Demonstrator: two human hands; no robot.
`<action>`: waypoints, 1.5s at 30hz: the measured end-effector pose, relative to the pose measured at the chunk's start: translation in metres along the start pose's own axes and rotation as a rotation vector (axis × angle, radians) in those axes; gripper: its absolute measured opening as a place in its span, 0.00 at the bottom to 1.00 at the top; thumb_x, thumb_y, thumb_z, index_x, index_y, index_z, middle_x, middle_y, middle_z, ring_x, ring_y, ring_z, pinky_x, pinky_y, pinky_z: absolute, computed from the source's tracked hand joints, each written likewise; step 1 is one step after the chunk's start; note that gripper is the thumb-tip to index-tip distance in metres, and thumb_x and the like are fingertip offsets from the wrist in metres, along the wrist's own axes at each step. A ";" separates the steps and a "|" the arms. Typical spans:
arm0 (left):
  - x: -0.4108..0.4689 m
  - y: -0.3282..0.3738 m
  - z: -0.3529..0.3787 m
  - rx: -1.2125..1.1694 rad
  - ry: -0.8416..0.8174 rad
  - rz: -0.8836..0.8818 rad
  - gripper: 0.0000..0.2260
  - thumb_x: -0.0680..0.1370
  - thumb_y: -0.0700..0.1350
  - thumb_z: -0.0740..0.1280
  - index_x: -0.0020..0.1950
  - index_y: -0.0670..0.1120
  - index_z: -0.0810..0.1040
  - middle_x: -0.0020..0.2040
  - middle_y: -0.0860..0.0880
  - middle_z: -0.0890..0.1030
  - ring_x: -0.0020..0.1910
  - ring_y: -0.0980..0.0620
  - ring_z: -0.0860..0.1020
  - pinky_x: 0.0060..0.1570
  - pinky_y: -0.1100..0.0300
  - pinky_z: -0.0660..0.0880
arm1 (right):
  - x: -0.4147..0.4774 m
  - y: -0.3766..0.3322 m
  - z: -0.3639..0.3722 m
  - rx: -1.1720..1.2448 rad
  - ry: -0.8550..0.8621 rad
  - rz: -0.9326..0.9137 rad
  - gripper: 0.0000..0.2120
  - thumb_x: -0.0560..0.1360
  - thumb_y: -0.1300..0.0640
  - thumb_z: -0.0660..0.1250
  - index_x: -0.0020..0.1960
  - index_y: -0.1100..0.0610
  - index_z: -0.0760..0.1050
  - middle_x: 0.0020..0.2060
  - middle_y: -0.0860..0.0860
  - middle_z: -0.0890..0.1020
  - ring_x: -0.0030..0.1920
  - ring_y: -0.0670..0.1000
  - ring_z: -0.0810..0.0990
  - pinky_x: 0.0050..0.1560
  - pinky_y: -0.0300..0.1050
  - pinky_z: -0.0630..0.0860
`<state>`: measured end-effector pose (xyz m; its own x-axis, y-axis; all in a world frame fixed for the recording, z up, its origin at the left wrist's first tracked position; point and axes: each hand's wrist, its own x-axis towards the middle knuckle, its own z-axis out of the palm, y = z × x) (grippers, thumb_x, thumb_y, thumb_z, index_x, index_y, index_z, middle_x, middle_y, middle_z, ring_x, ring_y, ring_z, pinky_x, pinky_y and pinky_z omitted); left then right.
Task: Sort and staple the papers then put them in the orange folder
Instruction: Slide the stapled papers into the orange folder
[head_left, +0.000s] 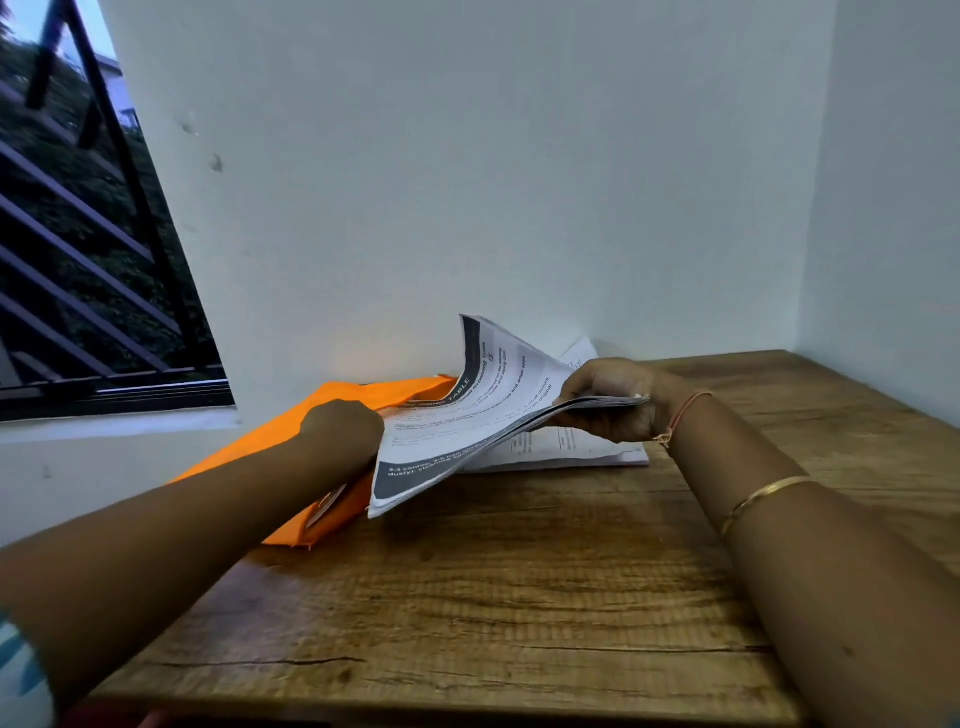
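**Colleague:** What do you see on the head camera?

**Operator:** The biggest thing is the white wall (519, 182), with a barred window (78, 234) on my left. Below it I see the wooden table (519, 597). The orange folder (291, 441) lies at the table's left edge, against the wall, and its near corner reaches over the edge.

**Colleague:** And the papers?

**Operator:** A bundle of papers (467, 426) is held above the table, between the two hands, its left side over the folder. The top sheet curls upward at the far end. A flat stack (571, 449) of other sheets lies on the table under the right hand.

**Colleague:** Can you read anything?

**Operator:** On the dark band I read "TABLE", and next to it "Grooming Tools". At the bottom band I read "dusty)". The rest is too blurred. A small white label (327, 504) on the folder I cannot read.

**Colleague:** The hands?

**Operator:** The right hand (608, 400) grips the bundle's right edge, thumb on top and fingers below. The left hand (340, 428) is curled at the bundle's left edge, above the folder; its fingers are hidden, so I cannot tell what it holds. The right arm wears a gold bangle (763, 493) and a thin thread (680, 410) at the wrist.
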<state>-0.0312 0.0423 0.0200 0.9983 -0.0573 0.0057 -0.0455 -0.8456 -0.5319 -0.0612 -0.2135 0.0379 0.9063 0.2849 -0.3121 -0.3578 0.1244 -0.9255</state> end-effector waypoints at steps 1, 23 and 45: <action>-0.001 -0.001 0.000 -0.021 -0.029 0.022 0.10 0.78 0.34 0.56 0.51 0.40 0.76 0.53 0.45 0.78 0.54 0.46 0.77 0.40 0.61 0.68 | 0.001 0.001 0.002 0.005 0.023 -0.015 0.10 0.78 0.72 0.52 0.45 0.73 0.70 0.31 0.66 0.81 0.29 0.57 0.83 0.29 0.41 0.80; -0.004 -0.056 0.006 -0.898 -0.423 -0.023 0.17 0.81 0.35 0.53 0.64 0.47 0.75 0.61 0.44 0.75 0.53 0.44 0.78 0.52 0.53 0.76 | 0.030 0.030 0.051 -0.369 0.322 -0.310 0.14 0.72 0.73 0.57 0.33 0.58 0.64 0.31 0.54 0.67 0.30 0.49 0.68 0.25 0.35 0.63; -0.028 -0.069 0.025 -0.966 -0.366 -0.011 0.09 0.76 0.37 0.67 0.56 0.39 0.79 0.43 0.46 0.80 0.36 0.53 0.79 0.33 0.64 0.79 | 0.054 0.046 0.078 0.035 0.453 -0.357 0.13 0.71 0.75 0.55 0.33 0.62 0.67 0.32 0.57 0.70 0.42 0.59 0.76 0.43 0.49 0.70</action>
<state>-0.0555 0.1156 0.0359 0.9410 -0.0190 -0.3378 0.1158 -0.9200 0.3743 -0.0457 -0.1186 -0.0047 0.9753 -0.2151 -0.0494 -0.0122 0.1712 -0.9852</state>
